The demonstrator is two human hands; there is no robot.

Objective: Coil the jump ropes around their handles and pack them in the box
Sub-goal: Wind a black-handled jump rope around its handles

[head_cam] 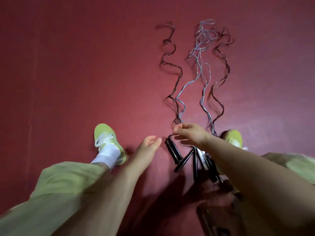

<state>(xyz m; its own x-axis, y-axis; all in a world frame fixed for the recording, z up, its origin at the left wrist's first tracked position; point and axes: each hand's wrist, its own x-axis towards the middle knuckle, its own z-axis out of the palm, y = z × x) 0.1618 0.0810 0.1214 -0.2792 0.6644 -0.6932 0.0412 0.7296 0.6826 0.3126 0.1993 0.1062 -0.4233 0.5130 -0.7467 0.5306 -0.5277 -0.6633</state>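
Right hand (190, 135) pinching rope (177, 116) above black handles (185, 157); left hand (150, 145) relaxed alongside

We note a dark red floor (68, 65) filling most of the view, smooth and faintly glossy. Two yellow-green shoes rest on it: the left shoe (105, 138) with pale laces and a white sock (106, 156) above it, the right shoe (233, 137) partly hidden. Light olive-green trouser legs (56, 188) enter from the lower corners.
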